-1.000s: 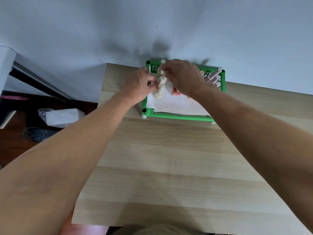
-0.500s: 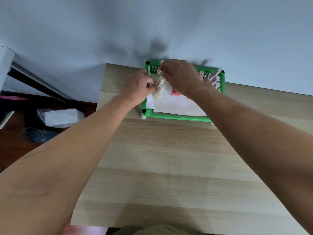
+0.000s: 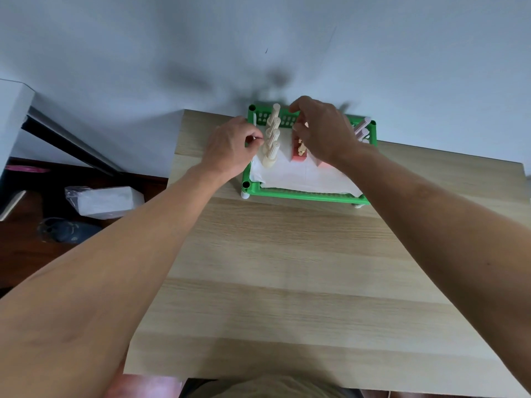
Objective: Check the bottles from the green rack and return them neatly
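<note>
Bottles [image 3: 271,139], cream-coloured and slim, stand in a tight row along the left side of the green rack [image 3: 304,193], each upright on a white sheet [image 3: 301,176] that lines the rack floor. The rack sits at the far edge of the pale wooden surface [image 3: 287,268], against a grey-blue wall [image 3: 258,38].

Far left, off the surface, a white packet in clear plastic [image 3: 106,201] lies on a dark floor [image 3: 23,239], with a dark bundle [image 3: 69,231] just in front of it and a white cabinet edge [image 3: 11,116] above.

The left hand [image 3: 230,147] reaches in over the rack's left rim. Its fingers are curled, thumb and forefinger drawn together just beside the cream row; something small and pale seems pinched there, but I cannot tell what, nor whether the grip truly holds anything.

Next to the cream bottles, near the rack's middle, stands a pink box [image 3: 298,155] with a gold mark on top.

The right hand [image 3: 324,130] hovers over that box and the rack's back wall, fingers bent downward. Its fingertips [image 3: 297,129] are close to the top of the box; whether this grip is closed on anything is hidden by the back of the hand.

At the rack's far right corner, a few pale pink bottles [image 3: 362,130] lean out past the hand, tilted rightward.
</note>
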A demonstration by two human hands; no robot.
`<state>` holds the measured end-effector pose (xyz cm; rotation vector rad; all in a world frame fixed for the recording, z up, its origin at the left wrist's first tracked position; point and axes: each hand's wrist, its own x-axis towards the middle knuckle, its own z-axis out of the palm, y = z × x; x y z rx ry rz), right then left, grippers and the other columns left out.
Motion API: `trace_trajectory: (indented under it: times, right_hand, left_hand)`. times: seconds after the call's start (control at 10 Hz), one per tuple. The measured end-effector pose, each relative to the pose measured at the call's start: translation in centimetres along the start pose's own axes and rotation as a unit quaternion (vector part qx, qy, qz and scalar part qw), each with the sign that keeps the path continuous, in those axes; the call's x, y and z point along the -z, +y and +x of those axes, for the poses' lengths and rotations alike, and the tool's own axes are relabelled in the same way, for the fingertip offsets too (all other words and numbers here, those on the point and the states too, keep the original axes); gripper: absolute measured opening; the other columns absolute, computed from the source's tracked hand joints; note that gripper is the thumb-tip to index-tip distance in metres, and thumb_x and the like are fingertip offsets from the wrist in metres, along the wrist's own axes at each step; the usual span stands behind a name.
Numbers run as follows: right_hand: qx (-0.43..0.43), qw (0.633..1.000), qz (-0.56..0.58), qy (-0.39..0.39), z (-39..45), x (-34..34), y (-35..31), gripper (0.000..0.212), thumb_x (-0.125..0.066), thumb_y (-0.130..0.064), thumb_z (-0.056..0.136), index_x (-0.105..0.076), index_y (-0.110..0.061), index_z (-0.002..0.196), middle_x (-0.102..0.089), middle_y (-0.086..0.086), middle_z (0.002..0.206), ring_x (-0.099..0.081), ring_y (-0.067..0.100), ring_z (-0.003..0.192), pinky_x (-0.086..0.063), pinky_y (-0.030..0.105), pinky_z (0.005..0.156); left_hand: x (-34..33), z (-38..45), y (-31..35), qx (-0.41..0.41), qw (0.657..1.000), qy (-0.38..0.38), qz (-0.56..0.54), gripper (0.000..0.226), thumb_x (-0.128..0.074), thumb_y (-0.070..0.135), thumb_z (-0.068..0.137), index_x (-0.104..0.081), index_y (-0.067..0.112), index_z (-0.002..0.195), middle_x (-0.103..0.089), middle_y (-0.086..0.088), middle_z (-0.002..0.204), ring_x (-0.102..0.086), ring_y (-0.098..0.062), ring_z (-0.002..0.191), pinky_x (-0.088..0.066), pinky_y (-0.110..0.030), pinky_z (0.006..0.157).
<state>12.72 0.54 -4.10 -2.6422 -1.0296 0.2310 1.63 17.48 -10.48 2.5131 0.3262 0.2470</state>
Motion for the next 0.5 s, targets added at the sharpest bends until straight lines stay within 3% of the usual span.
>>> trace_trajectory:
  times: [0.1,0.2,0.4,0.5]
  right_hand:
    - [-0.008,0.999,0.022,0.032,-0.9,1.0,0.7,0.028,-0.054,-0.017,0.094,-0.063,-0.019,0.119,-0.071,0.002,0.114,-0.065,0.028,0.104,-0.051,0.038,0.085]
    - [-0.024,0.997,0.045,0.049,-2.0,2.0,1.1,0.024,-0.055,-0.018,0.092,-0.067,-0.02,0.113,-0.072,0.0,0.11,-0.065,0.025,0.101,-0.051,0.037,0.085]
    - [-0.026,0.993,0.089,0.071,-4.8,4.4,2.6,0.022,-0.056,-0.021,0.093,-0.069,-0.02,0.11,-0.071,-0.002,0.107,-0.063,0.017,0.089,-0.052,0.039,0.089]
    - [-0.021,0.987,0.119,0.106,-6.7,5.4,4.0,0.02,-0.058,-0.02,0.093,-0.07,-0.018,0.108,-0.071,-0.003,0.105,-0.057,0.009,0.077,-0.053,0.034,0.085]
  left_hand:
    - [-0.2,-1.5,0.9,-0.002,0.999,0.019,-0.026,0.012,-0.061,0.028,0.095,-0.069,0.02,0.1,-0.062,0.009,0.095,-0.058,-0.008,0.08,-0.041,-0.018,0.065]
    - [-0.9,-3.8,2.0,-0.017,0.998,0.029,-0.046,0.012,-0.062,0.025,0.095,-0.068,0.018,0.102,-0.066,0.005,0.097,-0.061,-0.008,0.078,-0.046,-0.018,0.065]
    - [-4.5,-9.8,5.1,-0.068,0.996,-0.003,-0.056,0.013,-0.061,0.022,0.095,-0.067,0.012,0.101,-0.067,-0.001,0.095,-0.064,-0.012,0.076,-0.059,-0.033,0.065]
    - [-7.5,-13.1,5.8,-0.031,0.999,-0.011,-0.043,0.014,-0.065,0.023,0.093,-0.069,0.014,0.103,-0.066,0.001,0.095,-0.065,-0.016,0.079,-0.057,-0.036,0.067]
